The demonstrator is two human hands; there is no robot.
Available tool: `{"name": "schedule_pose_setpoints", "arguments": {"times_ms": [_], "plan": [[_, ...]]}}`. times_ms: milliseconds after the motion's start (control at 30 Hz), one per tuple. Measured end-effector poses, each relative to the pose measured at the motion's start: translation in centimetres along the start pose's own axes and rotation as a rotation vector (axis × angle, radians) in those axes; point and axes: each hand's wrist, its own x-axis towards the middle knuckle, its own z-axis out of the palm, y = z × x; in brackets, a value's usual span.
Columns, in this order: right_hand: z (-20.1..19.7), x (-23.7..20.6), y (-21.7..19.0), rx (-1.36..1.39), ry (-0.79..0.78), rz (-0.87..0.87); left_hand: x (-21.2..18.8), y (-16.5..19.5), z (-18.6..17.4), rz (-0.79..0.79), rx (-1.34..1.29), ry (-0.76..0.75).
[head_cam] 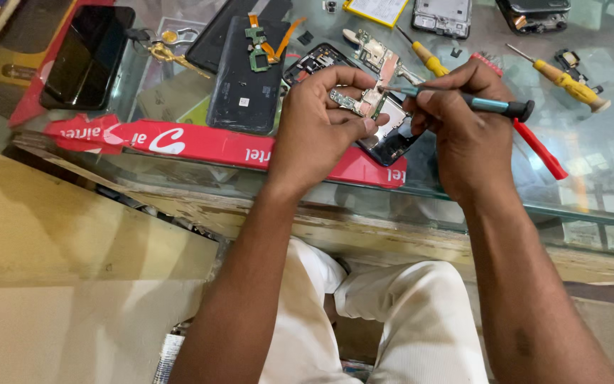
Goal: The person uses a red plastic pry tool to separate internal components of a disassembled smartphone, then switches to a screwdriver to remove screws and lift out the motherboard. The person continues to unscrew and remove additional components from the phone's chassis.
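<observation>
Lying flat on the clear glass counter top [605, 178], the opened black smartphone [392, 139] shows a glossy dark frame and bare metal-and-green circuitry inside, and it sits just behind the counter's long red paper edge strip [200, 142]. Both forearms reach up from the lap and meet over this phone. The left hand [321, 117] arches over the phone's left side, fingers curled narrow and thumb pressed in, pinching a small silvery green circuit board [355, 102] above the phone's body. The right hand [463, 124] comes in from the phone's right, wrist bent inward, fingers closed around a slim teal-and-black precision screwdriver [492, 105] whose thin metal tip touches the board. Behind the phone to its left rests a matte dark grey back cover [239, 92]; behind it to the right lies a yellow-handled screwdriver [428, 60].
</observation>
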Motion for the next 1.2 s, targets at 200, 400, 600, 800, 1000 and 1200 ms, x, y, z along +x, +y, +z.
{"name": "schedule_pose_setpoints", "arguments": {"times_ms": [200,400,600,800,1000,1200], "plan": [[0.08,0.03,-0.06,0.003,-0.003,-0.002,0.04,0.04,-0.09,-0.012,0.012,-0.009],[0.01,0.03,0.0,0.017,0.005,-0.005,0.07,0.1,-0.05,0.0,0.02,-0.017],[-0.09,0.09,0.2,0.044,0.009,-0.005,0.01,0.08,-0.06,0.011,0.032,-0.007],[-0.18,0.22,0.35,0.058,0.01,-0.009,-0.02,0.07,-0.08,0.001,0.005,-0.014],[-0.22,0.02,0.26,0.038,-0.005,-0.007,0.0,0.11,-0.01,0.002,0.007,-0.016],[-0.05,0.09,0.23,0.018,0.004,-0.018,0.0,0.16,-0.03,-0.002,0.026,-0.006]]}}
